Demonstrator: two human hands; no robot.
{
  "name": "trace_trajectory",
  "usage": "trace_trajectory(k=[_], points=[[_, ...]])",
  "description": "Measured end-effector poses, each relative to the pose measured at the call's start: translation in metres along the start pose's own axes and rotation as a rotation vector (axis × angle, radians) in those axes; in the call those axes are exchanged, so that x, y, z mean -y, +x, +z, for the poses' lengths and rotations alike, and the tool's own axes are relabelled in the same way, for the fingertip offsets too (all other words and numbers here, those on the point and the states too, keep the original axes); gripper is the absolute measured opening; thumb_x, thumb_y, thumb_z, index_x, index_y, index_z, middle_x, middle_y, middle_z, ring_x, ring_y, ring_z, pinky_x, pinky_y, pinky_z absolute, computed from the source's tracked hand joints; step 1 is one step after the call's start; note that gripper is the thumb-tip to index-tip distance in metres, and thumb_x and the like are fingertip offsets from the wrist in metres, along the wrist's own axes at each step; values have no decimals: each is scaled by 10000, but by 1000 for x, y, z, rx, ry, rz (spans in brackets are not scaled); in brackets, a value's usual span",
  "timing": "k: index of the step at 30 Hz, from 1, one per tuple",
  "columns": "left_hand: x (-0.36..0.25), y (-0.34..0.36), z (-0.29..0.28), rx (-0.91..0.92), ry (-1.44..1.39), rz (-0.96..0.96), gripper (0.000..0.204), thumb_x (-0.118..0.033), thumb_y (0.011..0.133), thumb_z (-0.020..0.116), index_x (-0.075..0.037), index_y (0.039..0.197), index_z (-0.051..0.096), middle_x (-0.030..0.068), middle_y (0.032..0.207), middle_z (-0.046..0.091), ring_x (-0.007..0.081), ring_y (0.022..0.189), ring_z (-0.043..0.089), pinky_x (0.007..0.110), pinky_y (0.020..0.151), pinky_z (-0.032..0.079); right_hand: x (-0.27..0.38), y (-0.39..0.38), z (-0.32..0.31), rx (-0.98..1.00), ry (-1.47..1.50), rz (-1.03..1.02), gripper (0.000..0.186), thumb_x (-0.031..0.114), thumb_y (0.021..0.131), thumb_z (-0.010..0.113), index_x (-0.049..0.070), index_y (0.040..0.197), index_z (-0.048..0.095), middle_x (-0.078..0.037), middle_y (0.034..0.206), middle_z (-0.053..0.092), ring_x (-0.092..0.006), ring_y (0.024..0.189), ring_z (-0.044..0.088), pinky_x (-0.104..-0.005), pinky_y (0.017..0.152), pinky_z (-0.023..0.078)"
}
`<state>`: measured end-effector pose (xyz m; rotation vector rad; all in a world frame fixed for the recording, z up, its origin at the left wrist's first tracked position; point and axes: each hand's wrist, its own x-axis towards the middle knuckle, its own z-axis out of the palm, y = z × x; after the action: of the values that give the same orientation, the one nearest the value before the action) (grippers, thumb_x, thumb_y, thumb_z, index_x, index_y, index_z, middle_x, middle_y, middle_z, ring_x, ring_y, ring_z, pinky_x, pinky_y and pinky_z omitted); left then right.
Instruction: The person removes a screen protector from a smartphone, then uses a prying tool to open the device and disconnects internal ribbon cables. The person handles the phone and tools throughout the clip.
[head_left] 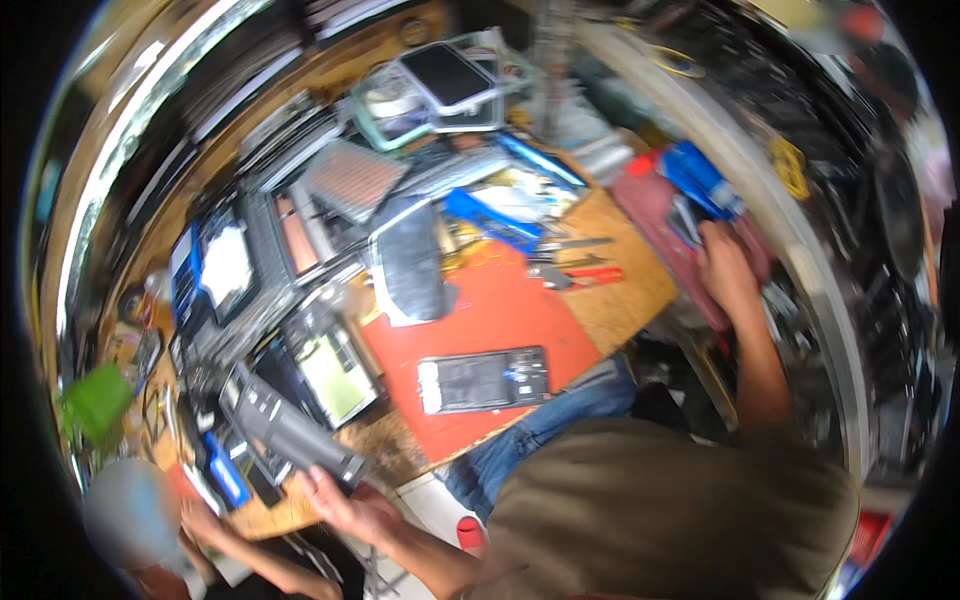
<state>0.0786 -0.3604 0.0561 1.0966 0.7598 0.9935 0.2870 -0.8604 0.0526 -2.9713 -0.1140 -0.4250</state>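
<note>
My left hand (340,505) grips the near end of a long dark grey object (290,430) at the lower left. My right hand (725,260) reaches to a maroon bag or cloth (650,220) with a blue packet (690,175); its fingers are curled at a small grey item I cannot make out. Between my hands an opened phone (482,378) lies on a red mat (510,315). Above it are red-handled pliers (590,278), a clear sheet or panel (405,260) and a blue item (490,220).
Laptop parts (265,250), phones (445,75) and a green container (95,400) crowd the wooden bench (640,280). At the lower left sits another person (135,515), a hand (200,520) at the bench. A pale beam (820,290) runs along the right.
</note>
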Motion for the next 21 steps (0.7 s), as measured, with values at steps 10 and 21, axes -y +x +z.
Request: trace_trajectory(k=[10, 21], points=[[6, -70, 67, 809, -121, -370, 377, -13, 1038, 694, 6, 1402, 599, 19, 1104, 712, 69, 976, 659, 255, 851, 550, 220, -47, -13, 782, 1486, -174, 248, 162, 1084, 651, -44, 1222, 667, -73, 1006, 742, -106, 859, 679, -269, 702, 554], [-25, 22, -38, 112, -82, 153, 144, -160, 1110, 628, -17, 1105, 649, -21, 867, 618, 49, 770, 570, 224, 708, 477, 305, -67, -6, 915, 1574, -206, 268, 250, 1142, 561, -6, 1206, 603, -50, 862, 696, -71, 617, 595, -237, 530, 498]])
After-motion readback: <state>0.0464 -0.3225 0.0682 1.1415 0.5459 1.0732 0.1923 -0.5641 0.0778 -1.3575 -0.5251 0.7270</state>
